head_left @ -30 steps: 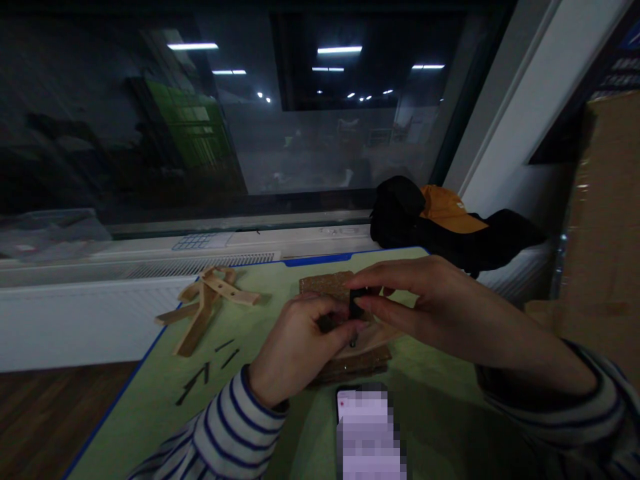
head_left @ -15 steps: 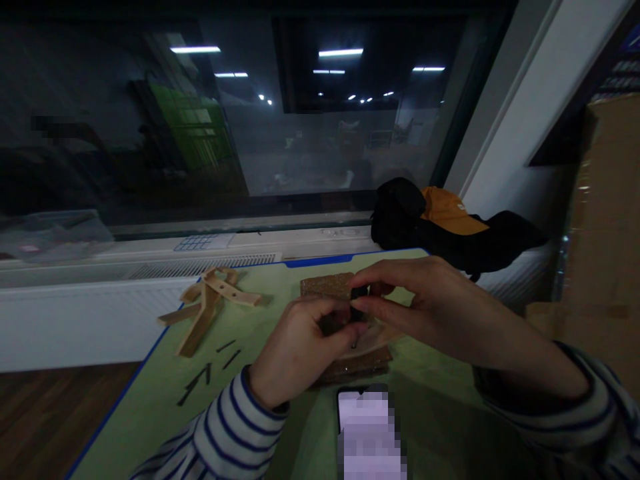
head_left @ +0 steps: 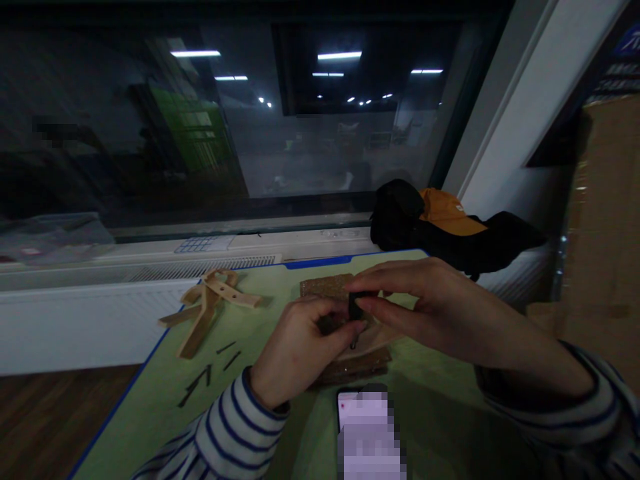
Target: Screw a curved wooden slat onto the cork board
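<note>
My right hand [head_left: 430,300] pinches a small black piece [head_left: 355,305] between thumb and fingertips; its exact kind does not show. Just left of it, my left hand [head_left: 305,340] is closed, with thumb and forefinger curled together at the lower end of the black piece. What the left fingers grip is hidden. A short metal tip [head_left: 354,344] shows below the left thumb. Under both hands lies a pale wooden piece [head_left: 380,338], partly covered, over a brown package in shiny clear wrap [head_left: 360,367].
Joined wooden parts [head_left: 210,303] and several dark screws or bolts [head_left: 203,380] lie on the green table [head_left: 150,413] at left. A lit phone [head_left: 370,433] is near the front. Behind are a radiator [head_left: 90,320] and a black-and-orange bag or garment [head_left: 450,220]; cardboard [head_left: 605,227] stands right.
The black piece has turned slightly in my right fingers, and the right fingertips have shifted a little to the left. My left hand stays in nearly the same place.
</note>
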`<state>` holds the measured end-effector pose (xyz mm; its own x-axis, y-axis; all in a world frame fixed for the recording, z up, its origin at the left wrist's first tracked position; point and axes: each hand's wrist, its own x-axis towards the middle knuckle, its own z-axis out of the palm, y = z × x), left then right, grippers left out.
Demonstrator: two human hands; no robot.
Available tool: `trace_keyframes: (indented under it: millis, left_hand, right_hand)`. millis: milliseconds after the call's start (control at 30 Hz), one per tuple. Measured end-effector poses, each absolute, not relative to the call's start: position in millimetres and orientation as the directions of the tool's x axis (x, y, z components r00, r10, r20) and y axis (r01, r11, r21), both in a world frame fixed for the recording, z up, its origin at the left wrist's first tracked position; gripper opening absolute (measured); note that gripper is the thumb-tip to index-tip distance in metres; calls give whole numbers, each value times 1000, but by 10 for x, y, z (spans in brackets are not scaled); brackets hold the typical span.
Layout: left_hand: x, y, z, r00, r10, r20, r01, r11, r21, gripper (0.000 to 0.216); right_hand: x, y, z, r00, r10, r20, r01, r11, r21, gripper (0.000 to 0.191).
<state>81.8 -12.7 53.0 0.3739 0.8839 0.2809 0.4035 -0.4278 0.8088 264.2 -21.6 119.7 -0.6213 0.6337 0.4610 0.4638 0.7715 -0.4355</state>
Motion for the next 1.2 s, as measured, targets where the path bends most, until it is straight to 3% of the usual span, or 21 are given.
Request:
trace_keyframes:
  millis: [267,833,1067,1200]
  left_hand:
    - [825,-122,522,316,895,316,430,-432,793,9]
    - [816,-137,568,402,868,292,434,-461,774,14]
    - [815,-119,513,338,893,299,444,-431,786,13]
    - [812,-115,507,329,894,303,448,-430,784,10]
  right_hand:
    - [2618,-217,1205,-589,673,446,511,739,-439,22]
    - [2597,-211,1188,-558,693,456,571,720,-395,16]
    - [2578,-200,1198,-560,698,447,585,715,-383,13]
    - [2591,-195,1189,-572,695,436,583,718,-380,24]
